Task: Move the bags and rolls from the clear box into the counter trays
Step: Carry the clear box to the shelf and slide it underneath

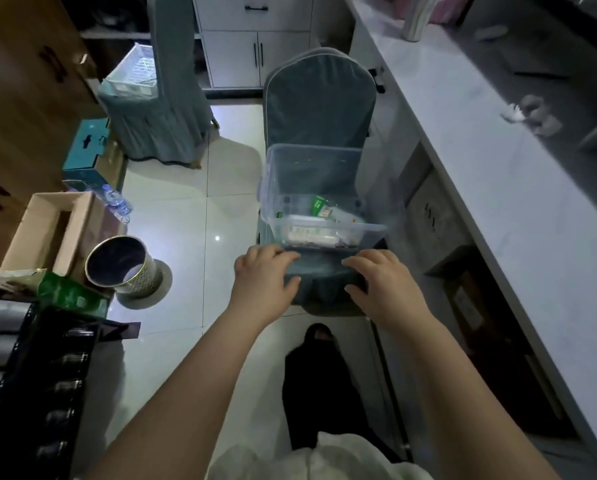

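The clear box [316, 199] sits on the seat of a blue-covered chair [319, 109] beside the white tabletop [498, 188], probably parked there so both hands can reach in. The left hand [264, 277] and right hand [382, 284] hover just short of its near wall, fingers spread and empty, seemingly about to reach in or take hold of the box. Through the see-through plastic, a few packets [312, 232] lie low inside, white with green print, and one green-labelled packet [320, 206] leans behind them.
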`<act>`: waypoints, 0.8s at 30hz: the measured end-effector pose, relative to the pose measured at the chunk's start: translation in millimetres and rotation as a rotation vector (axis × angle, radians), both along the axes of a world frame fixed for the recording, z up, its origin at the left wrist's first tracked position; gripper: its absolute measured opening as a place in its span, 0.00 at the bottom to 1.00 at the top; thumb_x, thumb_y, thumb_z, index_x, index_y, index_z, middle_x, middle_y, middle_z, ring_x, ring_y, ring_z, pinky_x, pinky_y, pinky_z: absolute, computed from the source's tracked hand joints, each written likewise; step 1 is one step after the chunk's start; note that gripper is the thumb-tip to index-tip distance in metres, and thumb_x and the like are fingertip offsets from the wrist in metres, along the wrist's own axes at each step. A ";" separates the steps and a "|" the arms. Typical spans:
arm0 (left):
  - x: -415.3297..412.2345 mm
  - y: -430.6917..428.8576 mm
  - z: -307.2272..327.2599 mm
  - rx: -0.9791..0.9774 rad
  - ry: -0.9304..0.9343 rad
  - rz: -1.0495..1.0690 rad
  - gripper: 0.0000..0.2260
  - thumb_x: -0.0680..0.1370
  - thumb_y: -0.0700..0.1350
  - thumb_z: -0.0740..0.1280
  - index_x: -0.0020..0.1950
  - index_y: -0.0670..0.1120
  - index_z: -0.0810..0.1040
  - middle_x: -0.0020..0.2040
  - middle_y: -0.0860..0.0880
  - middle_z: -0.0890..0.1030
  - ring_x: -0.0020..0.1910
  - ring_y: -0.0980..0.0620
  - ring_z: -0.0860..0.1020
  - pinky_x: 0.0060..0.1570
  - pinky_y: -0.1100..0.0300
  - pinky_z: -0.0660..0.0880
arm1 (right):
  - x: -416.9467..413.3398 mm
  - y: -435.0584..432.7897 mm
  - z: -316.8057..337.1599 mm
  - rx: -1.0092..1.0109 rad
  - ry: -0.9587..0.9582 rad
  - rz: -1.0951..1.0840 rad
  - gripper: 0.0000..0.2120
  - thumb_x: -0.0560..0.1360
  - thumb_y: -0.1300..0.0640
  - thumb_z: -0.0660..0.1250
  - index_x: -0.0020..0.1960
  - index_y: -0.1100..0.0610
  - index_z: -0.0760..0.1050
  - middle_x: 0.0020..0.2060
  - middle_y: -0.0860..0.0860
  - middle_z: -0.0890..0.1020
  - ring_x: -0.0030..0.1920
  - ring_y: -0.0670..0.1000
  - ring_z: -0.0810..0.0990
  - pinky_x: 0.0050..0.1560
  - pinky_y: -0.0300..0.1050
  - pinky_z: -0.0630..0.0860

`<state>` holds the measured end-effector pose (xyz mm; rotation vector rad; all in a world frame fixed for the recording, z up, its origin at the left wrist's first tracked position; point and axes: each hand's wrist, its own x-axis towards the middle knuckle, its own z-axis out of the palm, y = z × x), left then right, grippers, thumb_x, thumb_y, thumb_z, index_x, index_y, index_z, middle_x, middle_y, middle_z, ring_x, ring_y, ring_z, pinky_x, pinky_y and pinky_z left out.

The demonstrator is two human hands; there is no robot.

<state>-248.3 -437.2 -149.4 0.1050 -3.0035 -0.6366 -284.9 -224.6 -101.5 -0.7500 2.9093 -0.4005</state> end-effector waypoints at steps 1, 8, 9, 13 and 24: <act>-29.1 0.7 2.4 -0.037 0.013 -0.038 0.18 0.74 0.53 0.65 0.64 0.56 0.74 0.60 0.51 0.75 0.60 0.47 0.69 0.58 0.49 0.65 | -22.4 -2.5 -2.5 -0.017 0.009 0.001 0.20 0.73 0.54 0.69 0.64 0.52 0.73 0.61 0.50 0.76 0.62 0.55 0.70 0.61 0.52 0.70; -233.3 10.8 22.2 -0.156 0.013 -0.108 0.18 0.74 0.53 0.65 0.64 0.56 0.73 0.59 0.51 0.74 0.60 0.47 0.68 0.58 0.49 0.64 | -218.6 -11.8 -9.9 -0.023 0.005 -0.013 0.22 0.73 0.53 0.69 0.66 0.52 0.71 0.64 0.51 0.74 0.64 0.56 0.68 0.62 0.52 0.68; -255.1 11.3 23.4 -0.150 -0.002 -0.112 0.18 0.74 0.52 0.65 0.64 0.56 0.73 0.59 0.52 0.74 0.60 0.47 0.68 0.58 0.49 0.64 | -245.5 -12.0 -7.8 -0.025 -0.006 -0.025 0.23 0.72 0.52 0.69 0.66 0.52 0.71 0.64 0.52 0.74 0.64 0.57 0.68 0.62 0.52 0.68; -330.7 6.5 19.4 -0.145 -0.056 -0.123 0.19 0.75 0.52 0.63 0.66 0.57 0.71 0.60 0.51 0.73 0.61 0.47 0.67 0.58 0.50 0.64 | -333.0 -16.9 -4.0 -0.062 -0.013 -0.048 0.23 0.71 0.52 0.69 0.65 0.53 0.72 0.62 0.53 0.75 0.62 0.58 0.69 0.60 0.55 0.70; -494.1 19.5 -35.0 -0.062 -0.206 -0.447 0.23 0.75 0.51 0.64 0.70 0.56 0.66 0.64 0.49 0.71 0.65 0.45 0.65 0.61 0.49 0.64 | -413.8 7.5 -72.9 -0.192 -0.235 -0.513 0.22 0.71 0.53 0.69 0.65 0.51 0.72 0.62 0.51 0.75 0.63 0.57 0.69 0.61 0.53 0.70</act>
